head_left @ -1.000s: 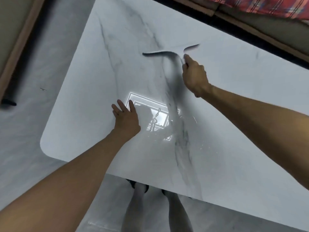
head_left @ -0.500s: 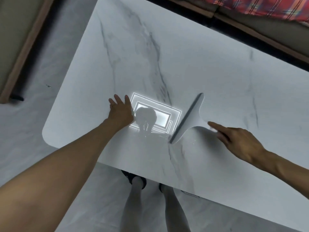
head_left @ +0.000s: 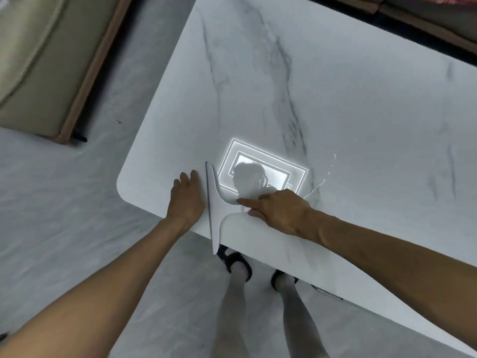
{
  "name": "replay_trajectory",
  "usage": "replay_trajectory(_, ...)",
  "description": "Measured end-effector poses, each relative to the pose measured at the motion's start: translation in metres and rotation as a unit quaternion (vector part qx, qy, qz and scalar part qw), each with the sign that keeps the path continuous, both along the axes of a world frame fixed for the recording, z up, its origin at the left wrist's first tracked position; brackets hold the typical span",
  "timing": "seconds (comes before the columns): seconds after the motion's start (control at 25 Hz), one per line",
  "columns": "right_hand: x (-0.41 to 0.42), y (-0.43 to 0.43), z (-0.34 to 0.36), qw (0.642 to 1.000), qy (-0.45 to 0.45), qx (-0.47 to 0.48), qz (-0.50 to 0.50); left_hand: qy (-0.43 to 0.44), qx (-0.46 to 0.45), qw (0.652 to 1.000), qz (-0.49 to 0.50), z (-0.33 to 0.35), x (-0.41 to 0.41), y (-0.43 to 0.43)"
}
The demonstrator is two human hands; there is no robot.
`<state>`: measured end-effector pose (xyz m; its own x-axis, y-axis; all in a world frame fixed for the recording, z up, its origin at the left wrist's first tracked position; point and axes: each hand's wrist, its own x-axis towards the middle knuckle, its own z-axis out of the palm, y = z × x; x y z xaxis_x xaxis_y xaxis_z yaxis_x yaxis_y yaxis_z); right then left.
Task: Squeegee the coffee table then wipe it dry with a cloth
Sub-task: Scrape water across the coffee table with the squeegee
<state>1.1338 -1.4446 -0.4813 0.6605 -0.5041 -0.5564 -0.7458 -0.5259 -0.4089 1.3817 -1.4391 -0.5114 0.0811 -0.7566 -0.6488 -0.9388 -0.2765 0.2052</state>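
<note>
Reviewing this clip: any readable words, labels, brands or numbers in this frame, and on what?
None readable. The squeegee, the coffee table, the sofa and the sandals show no print; the bright rectangle on the table is a reflection, not text.

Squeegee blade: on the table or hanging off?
Partly off: the near end of the squeegee sticks past the front edge of the coffee table; the rest sits over it, gripped by the right hand.
</note>
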Motion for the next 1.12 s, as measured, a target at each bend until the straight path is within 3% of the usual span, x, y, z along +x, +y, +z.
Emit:
replay_trajectory(0.24, -0.136, 0.026, 0.021, 0.983, 0.03, -0.04, -0.177, -0.023, 0.103, 0.994, -0.031, -0.012, -0.01, -0.001)
replay_trajectory(0.4, -0.17, 0.038, 0.044, 0.969, 0.111, -0.081, -0.207, 0.01, 0.08, 0.997, -0.011, -0.006, -0.002, -0.002)
replay_trajectory(0.52, -0.117, 0.029, 0.043, 0.982, 0.053, -0.068, -0.17, 0.063, -0.025, 0.996, 0.059, -0.002, 0.011, 0.009)
replay_trajectory(0.64, -0.015, 0.02, 0.021, 0.993, -0.022, -0.008, -0.119, 0.084, -0.042, 0.973, 0.21, 0.002, 0.031, 0.017)
replay_trajectory(0.76, 0.076, 0.017, -0.007, 0.997, -0.024, 0.03, -0.065, 0.065, -0.056, 0.963, 0.257, 0.002, 0.049, 0.025)
replay_trajectory(0.92, 0.077, 0.019, -0.017, 0.995, -0.029, 0.011, -0.09, 0.044, -0.047, 0.984, 0.164, 0.0, 0.058, 0.035)
replay_trajectory(1.0, 0.03, 0.025, -0.01, 0.992, -0.03, -0.001, -0.123, 0.035, -0.037, 0.992, 0.113, -0.002, 0.053, 0.039)
replay_trajectory(1.12, -0.061, 0.043, 0.008, 0.981, 0.039, -0.024, -0.191, 0.021, -0.046, 0.997, 0.065, -0.002, 0.037, 0.041)
